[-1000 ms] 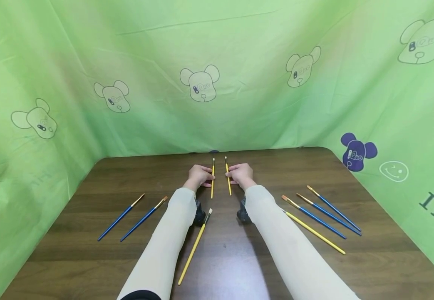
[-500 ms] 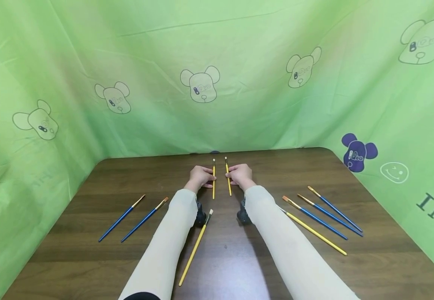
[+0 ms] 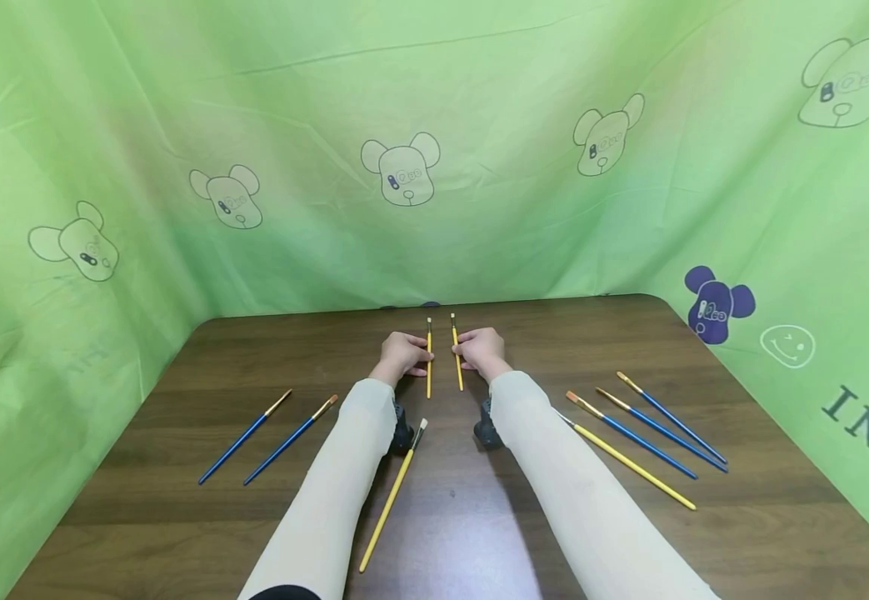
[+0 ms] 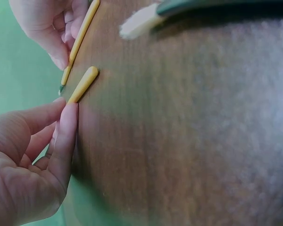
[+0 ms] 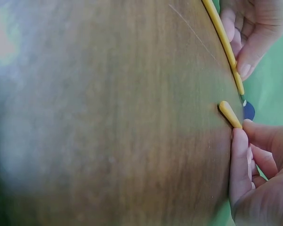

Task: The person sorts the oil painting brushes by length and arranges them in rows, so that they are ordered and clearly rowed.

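Near the far edge of the table, my left hand [image 3: 404, 355] pinches a thin yellow paintbrush [image 3: 429, 385] between thumb and fingers. Beside it, my right hand [image 3: 482, 350] pinches a second yellow paintbrush [image 3: 460, 377] the same way. Both brushes lie nearly parallel a short way apart, bristles toward the far edge. In the left wrist view, the rounded handle end [image 4: 86, 81] sticks out from the left hand's fingertips, low over the wood. The right wrist view has the other handle end [image 5: 229, 113] jutting from the right hand's grip.
A larger yellow paintbrush [image 3: 391, 502] lies by the left forearm. Two blue paintbrushes [image 3: 245, 437] [image 3: 289, 442] rest on the left of the brown table [image 3: 142, 533]. On the right are three blue ones [image 3: 676, 433] and a yellow one [image 3: 636, 467]. Green printed cloth [image 3: 314, 250] surrounds the table.
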### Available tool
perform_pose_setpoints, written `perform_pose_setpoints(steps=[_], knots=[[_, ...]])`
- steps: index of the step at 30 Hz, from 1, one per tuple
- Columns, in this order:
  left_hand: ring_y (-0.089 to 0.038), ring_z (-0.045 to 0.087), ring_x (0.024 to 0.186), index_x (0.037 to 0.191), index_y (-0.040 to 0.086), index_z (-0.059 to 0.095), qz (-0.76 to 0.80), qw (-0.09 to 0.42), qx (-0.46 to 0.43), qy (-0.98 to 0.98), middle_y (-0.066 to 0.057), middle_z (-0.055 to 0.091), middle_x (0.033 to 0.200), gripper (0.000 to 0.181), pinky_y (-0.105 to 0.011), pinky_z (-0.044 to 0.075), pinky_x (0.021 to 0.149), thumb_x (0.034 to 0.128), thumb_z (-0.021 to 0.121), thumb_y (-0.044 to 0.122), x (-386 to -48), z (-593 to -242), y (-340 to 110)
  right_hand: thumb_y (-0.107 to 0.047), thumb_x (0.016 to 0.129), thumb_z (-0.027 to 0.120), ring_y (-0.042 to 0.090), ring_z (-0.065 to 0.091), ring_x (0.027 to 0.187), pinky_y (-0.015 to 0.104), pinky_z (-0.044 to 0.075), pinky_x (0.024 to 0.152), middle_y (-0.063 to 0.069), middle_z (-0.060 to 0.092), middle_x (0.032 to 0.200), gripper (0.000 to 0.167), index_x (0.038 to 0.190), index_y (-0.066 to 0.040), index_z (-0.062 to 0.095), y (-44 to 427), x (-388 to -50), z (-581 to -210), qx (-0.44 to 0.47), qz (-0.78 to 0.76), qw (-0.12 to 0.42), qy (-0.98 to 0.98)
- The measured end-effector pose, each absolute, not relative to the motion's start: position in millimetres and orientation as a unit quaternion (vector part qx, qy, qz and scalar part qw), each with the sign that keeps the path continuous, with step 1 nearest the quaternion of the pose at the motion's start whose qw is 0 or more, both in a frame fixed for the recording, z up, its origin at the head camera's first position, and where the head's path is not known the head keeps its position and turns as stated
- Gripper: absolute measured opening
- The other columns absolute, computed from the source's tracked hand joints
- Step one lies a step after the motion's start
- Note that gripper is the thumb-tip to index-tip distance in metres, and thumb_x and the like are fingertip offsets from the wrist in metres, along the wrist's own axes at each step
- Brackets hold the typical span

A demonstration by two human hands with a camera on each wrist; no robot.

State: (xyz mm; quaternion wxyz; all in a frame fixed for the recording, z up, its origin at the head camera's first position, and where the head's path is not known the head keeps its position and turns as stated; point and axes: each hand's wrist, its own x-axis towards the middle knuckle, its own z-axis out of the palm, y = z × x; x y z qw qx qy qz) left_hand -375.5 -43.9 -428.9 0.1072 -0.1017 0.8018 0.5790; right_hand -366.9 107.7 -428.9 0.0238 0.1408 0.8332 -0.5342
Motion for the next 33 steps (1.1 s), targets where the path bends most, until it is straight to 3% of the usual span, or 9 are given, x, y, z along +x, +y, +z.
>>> perform_pose_setpoints(steps=[18,33], knots=[[-0.02,0.067,0.072,0.117,0.0,0.069,0.597,0.104,-0.08,0.791,-0.014,0.068,0.098,0.036,-0.029,0.059,0.055,0.0819,0.074,-0.006,-369.6,-429.4,-46.5,-0.007,0.084,0.075,0.014,0.064,0.073,0.019,0.056,0.056,0.016,0.066,0.109,0.025,0.109,-0.001,0.072,110.4,-365.2,-432.7,0.135,-0.536,0.01,0.833],[-0.023,0.068,0.082,0.121,-0.004,0.064,0.599,0.099,-0.032,0.794,-0.018,0.07,0.1,0.039,-0.028,0.059,0.055,0.0832,0.073,-0.004,-351.8,-427.1,-58.6,-0.004,0.087,0.072,0.026,0.064,0.098,0.026,0.059,0.063,0.02,0.063,0.112,0.033,0.118,0.004,0.065,121.0,-352.8,-425.8,0.093,-0.583,0.054,0.805]])
